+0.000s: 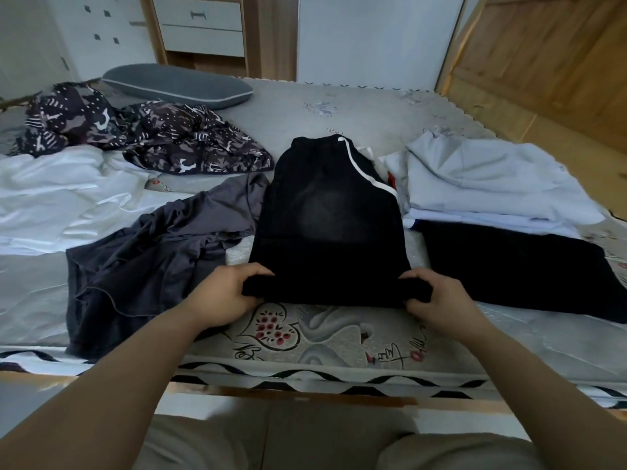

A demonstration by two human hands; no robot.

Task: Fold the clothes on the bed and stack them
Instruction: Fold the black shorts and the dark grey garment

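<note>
Black trousers (330, 225) with a white side stripe sit centre, dark grey shirt (152, 252) to the left. Further left, a white sheet (61, 195) and a dark quilt (142, 134) with white deer and dots. Pale blue top (492, 178) on the right, grey pillow (176, 84) behind.

The black trousers (330, 225), with a white stripe down one side, lie flat and lengthwise on the bed (339, 337), their near end pinched at both corners between the fingers (258, 271). Left of the fingers a dark grey garment (149, 259) lies crumpled, and further left a white one (61, 195). Right of the fingers another black piece (515, 266) lies flat. Beyond it is a pale blue garment (485, 181), loosely folded.
</note>
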